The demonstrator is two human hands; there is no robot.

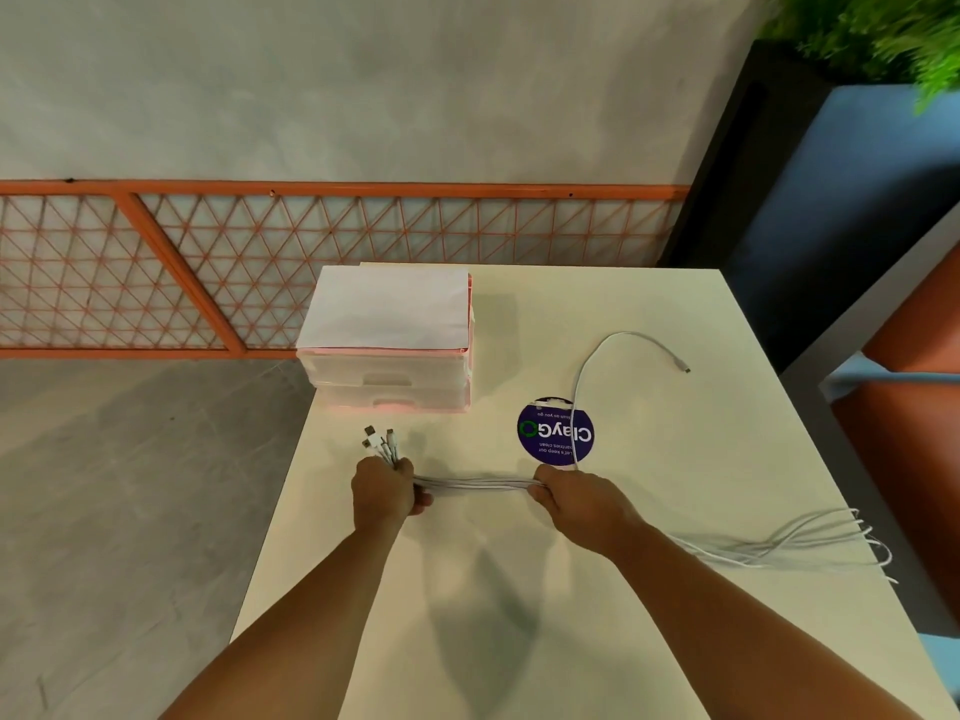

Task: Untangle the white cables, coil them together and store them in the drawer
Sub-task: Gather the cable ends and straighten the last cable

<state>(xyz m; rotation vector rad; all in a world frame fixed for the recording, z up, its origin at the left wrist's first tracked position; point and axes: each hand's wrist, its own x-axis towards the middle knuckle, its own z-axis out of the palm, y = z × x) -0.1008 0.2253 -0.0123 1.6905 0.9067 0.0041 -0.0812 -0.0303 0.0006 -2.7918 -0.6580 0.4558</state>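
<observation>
Head view. Table: smooth, matte cream, rectangular. White cables: thin round cords, bunched straight at centre between left hand, fist wrapped below the plug ends, and right hand, fingers curled round the bunch. Tails fan at 4 o'clock; one strand arcs toward 1 o'clock. Drawer unit: translucent plastic, pink-edged, at 11 o'clock.

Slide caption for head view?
Left hand and right hand grip bundled white cables over the cream table, near a translucent plastic drawer unit.

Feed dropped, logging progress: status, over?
Left hand grips white cables at plug ends, right hand grips them further along. One stray cable loops across purple sticker. Drawers shut.
</observation>
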